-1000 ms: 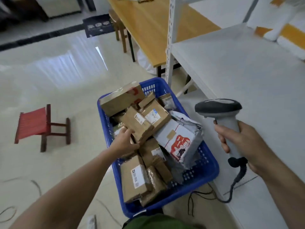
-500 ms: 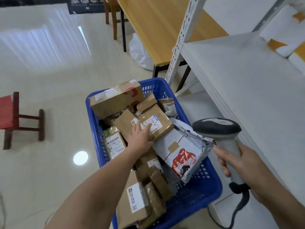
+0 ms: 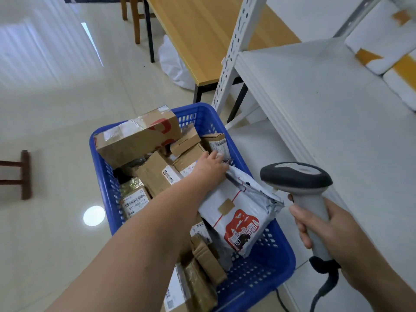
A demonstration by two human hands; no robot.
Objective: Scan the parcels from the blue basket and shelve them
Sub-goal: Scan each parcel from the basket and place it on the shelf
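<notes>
Far right corner of basket: small brown cardboard box with white barcode label (image 3: 217,143) sat against the wall of the blue plastic lattice basket (image 3: 105,176), label face up, other cartons packed tight beside it.
Handling, small box: judged light and stiff. Corrugated walls should take a firm pinch, though taped faces could be slick. Best hold looked like thumb and fingers across the two long sides, with the label left uncovered for the scan.
Left hand (image 3: 209,167): lay palm-down over the pile, fingertips at that box's label. Fingertips were blurred, so I could not tell whether they gripped it or only touched it.
Right hand (image 3: 326,233): wrapped round the handle of the grey handheld barcode scanner with black head (image 3: 295,176), just beside the basket's right rim, cable hanging below.
Grey poly mailer with red print (image 3: 238,212): lay just right of the left wrist. Looked soft and slippery and would likely sag from a corner, so support it mid-body.
Large brown carton with red logo (image 3: 137,138): sat at the far left of the basket, bulkiest of the lot. Probably awkward one-handed.
Gold padded parcel with white label (image 3: 135,199): sat at the left wall, looked soft.
White metal shelf (image 3: 337,109): stood just right of the basket, with white-and-yellow wrapped parcels (image 3: 382,57) at its far end.
Wooden table (image 3: 202,30): stood beyond the basket.
</notes>
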